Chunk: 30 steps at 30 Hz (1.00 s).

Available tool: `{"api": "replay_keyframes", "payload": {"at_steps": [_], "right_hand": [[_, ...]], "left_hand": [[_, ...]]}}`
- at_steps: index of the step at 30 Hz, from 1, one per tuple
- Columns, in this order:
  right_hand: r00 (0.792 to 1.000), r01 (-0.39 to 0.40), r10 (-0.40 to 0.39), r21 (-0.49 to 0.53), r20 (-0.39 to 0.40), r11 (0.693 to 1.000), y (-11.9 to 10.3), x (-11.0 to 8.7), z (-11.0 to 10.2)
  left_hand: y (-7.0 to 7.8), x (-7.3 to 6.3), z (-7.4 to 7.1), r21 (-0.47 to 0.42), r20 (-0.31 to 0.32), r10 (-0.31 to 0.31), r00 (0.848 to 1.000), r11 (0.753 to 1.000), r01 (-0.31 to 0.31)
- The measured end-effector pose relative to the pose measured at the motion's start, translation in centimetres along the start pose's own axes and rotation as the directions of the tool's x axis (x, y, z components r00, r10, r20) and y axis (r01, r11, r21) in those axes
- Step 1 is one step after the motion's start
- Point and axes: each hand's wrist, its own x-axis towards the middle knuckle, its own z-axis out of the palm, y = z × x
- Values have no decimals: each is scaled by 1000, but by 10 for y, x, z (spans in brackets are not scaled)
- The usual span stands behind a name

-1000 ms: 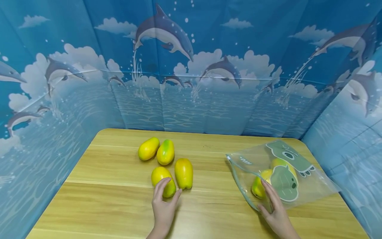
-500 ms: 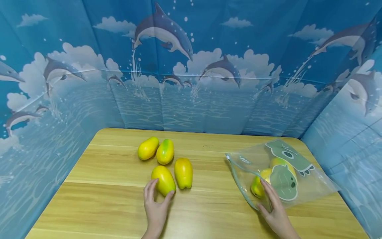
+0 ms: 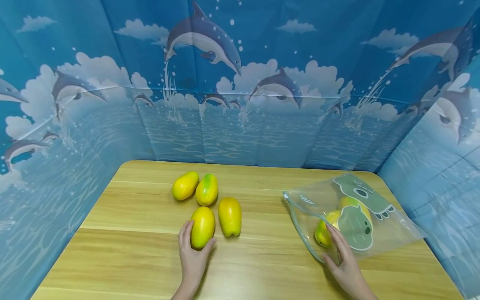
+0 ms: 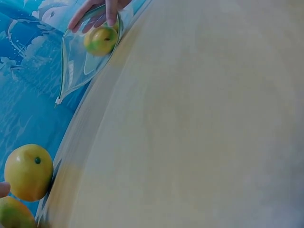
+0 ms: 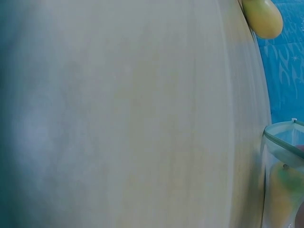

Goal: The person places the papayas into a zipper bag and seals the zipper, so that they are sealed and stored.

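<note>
My left hand (image 3: 193, 259) grips a yellow mango (image 3: 203, 225) low on the table, fingers along its left side and thumb at its lower right. My right hand (image 3: 346, 266) holds the opening edge of a clear zip bag (image 3: 397, 237) printed with green cartoon shapes. Inside the bag lies a yellow-green mango (image 3: 323, 234), with another mango (image 3: 346, 203) behind it, partly hidden by the print. The left wrist view shows the right fingers (image 4: 111, 12) over the bag's raised mouth, and the left thumb (image 4: 4, 189) beside a mango.
Three more mangoes lie near the left hand: one upright mango (image 3: 230, 216) to its right, a green-striped mango (image 3: 207, 190) and a slanted mango (image 3: 186, 186) behind. A dolphin-print curtain (image 3: 240, 129) surrounds the wooden table (image 3: 112, 258).
My left hand has shifted left and closed around the front mango, which has turned from slanted to nearly upright in view. The right hand and bag have stayed put.
</note>
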Motion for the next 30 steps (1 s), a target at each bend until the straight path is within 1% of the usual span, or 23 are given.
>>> {"api": "replay_keyframes", "payload": {"at_steps": [5,8,14,21,24,30], "right_hand": [[1000,5,-5,-11,-3,1000,0,0,0],[1000,15,-15,2,-5,1000,-1,1,0],[1000,11,-11,3,-4,1000,-2,1,0],[1000,22,-22,8,-4,1000,1,-1,0],[1000,13,-13,7,-2,1000,1,-1,0],[1000,-15,15,11,4,1000,-1,0,-1]], "left_hand": [[-4,4,-3,16,9,-32,999,999,31],[-6,6,-6,25,22,-60,998,998,59],[-8,8,-9,33,28,-112,993,993,111],[-9,9,-12,-5,20,-170,985,985,170],[-10,9,-12,-14,12,-182,983,983,182],[-10,9,-12,-14,-31,-164,986,986,164]]}}
